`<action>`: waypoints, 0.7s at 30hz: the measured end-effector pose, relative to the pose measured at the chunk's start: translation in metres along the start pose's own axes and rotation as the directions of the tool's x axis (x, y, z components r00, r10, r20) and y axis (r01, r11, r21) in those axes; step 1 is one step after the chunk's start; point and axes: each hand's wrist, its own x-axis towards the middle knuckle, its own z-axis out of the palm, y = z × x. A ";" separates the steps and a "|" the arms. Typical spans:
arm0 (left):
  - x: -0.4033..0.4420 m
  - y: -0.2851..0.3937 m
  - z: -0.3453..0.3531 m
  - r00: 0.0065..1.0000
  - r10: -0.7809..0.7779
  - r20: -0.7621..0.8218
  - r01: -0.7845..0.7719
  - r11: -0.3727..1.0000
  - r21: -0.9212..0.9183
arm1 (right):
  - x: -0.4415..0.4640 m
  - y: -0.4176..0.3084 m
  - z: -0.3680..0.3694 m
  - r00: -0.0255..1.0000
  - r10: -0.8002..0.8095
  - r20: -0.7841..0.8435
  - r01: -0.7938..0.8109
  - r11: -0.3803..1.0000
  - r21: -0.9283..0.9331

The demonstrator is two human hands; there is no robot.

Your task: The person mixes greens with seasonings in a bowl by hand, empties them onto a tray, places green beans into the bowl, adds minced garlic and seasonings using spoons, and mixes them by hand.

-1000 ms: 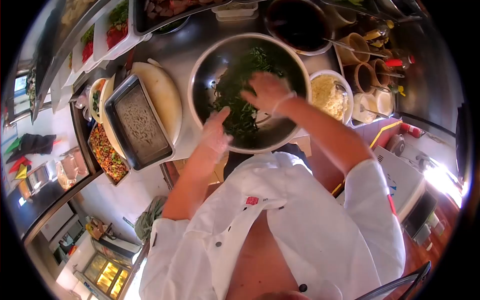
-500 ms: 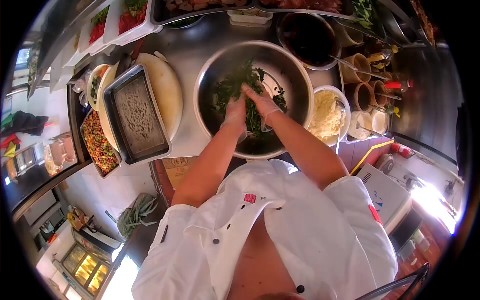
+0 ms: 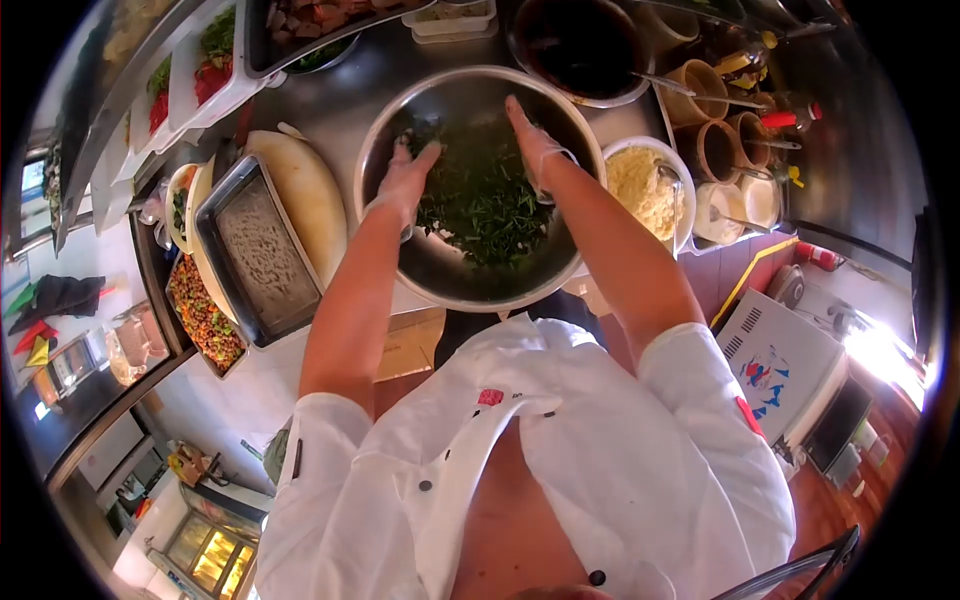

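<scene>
Chopped dark leafy greens (image 3: 490,200) lie loose in the middle of a large steel bowl (image 3: 480,295). My left hand (image 3: 405,180), in a thin clear glove, is at the bowl's left inner side with its fingers apart. On the opposite side my right hand (image 3: 533,150), gloved too, has its fingers stretched out toward the far rim. Both hands are beside the greens and hold nothing. Blur hides part of the greens between the hands.
Right of the bowl stand a white bowl of pale crumbly food (image 3: 642,190) and a pot of dark liquid (image 3: 580,50). Seasoning tubs (image 3: 715,150) with spoons lie beyond. An empty metal tray (image 3: 262,250) rests over a round board (image 3: 305,190) at left, near a tray of diced vegetables (image 3: 203,318).
My hands were together on the greens; now they are spread apart to either side. The greens have dropped and spread over the bowl's bottom. The view has shifted slightly.
</scene>
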 end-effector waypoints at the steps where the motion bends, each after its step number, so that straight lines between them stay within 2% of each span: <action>1: 0.009 0.004 0.008 0.998 -0.029 0.049 0.029 1.000 -0.001 | -0.024 -0.013 0.011 0.999 0.027 -0.019 -0.025 0.997 0.067; 2: 0.019 0.010 0.021 0.994 -0.054 0.098 0.054 0.999 -0.004 | -0.005 -0.005 0.024 1.000 -0.022 -0.010 0.022 1.000 0.007; 3: 0.026 0.008 0.043 0.998 0.025 0.057 -0.023 0.999 -0.032 | 0.014 0.003 0.036 0.998 -0.070 -0.001 0.070 0.996 -0.051; 4: 0.014 0.019 0.043 0.998 -0.032 0.053 0.032 0.999 0.000 | 0.007 0.002 0.042 0.992 -0.127 -0.022 0.122 0.980 -0.156; 6: -0.004 0.044 0.035 0.991 -0.134 0.031 0.132 0.989 0.062 | -0.010 0.014 0.028 0.974 -0.218 0.059 0.223 0.968 -0.118; 7: 0.006 0.014 0.033 0.999 -0.047 -0.010 0.047 0.999 -0.009 | -0.023 0.022 0.017 0.959 -0.266 0.097 0.275 0.957 -0.094; 9: -0.028 0.006 0.009 1.000 0.012 0.006 -0.012 1.000 0.016 | -0.047 0.035 -0.005 0.914 -0.368 0.169 0.380 0.924 -0.043; 10: -0.046 0.003 0.003 0.999 0.045 0.017 -0.045 0.999 0.030 | -0.058 0.040 -0.005 0.953 -0.280 0.117 0.279 0.960 0.027; 11: -0.043 -0.027 0.012 0.998 -0.052 -0.044 0.048 0.995 -0.082 | -0.069 0.045 -0.005 0.980 -0.188 0.062 0.181 0.977 0.109; 12: -0.044 -0.041 0.025 0.981 -0.189 -0.031 0.176 0.953 -0.247 | -0.080 0.051 0.001 0.996 0.076 -0.035 -0.065 0.964 0.257; 13: -0.046 -0.054 0.038 0.946 -0.323 -0.017 0.289 0.867 -0.407 | -0.087 0.056 0.007 0.934 0.346 -0.085 -0.283 0.864 0.416; 14: -0.060 -0.033 0.055 0.883 -0.460 -0.093 0.419 0.862 -0.284 | -0.078 0.074 0.019 0.962 0.263 -0.073 -0.214 0.893 0.396; 15: -0.064 -0.026 0.071 0.907 -0.406 -0.115 0.393 0.911 -0.123 | -0.058 0.099 0.033 0.983 0.173 -0.062 -0.137 0.916 0.377; 16: -0.066 -0.016 0.078 0.928 -0.349 -0.127 0.357 0.933 0.043 | -0.062 0.093 0.041 0.995 0.082 -0.051 -0.059 0.932 0.358; 17: -0.071 -0.012 0.071 0.956 -0.289 -0.039 0.288 0.957 -0.032 | -0.068 0.091 0.033 0.993 0.026 -0.112 -0.024 1.000 0.017; 19: -0.086 0.012 0.043 0.983 -0.145 0.110 0.165 0.965 -0.206 | -0.089 0.086 0.018 0.990 -0.143 -0.006 0.134 0.939 -0.318; 21: -0.072 -0.029 0.028 0.985 -0.084 0.153 0.147 0.872 -0.467 | -0.123 0.044 0.017 0.994 -0.106 -0.017 0.086 0.885 -0.457</action>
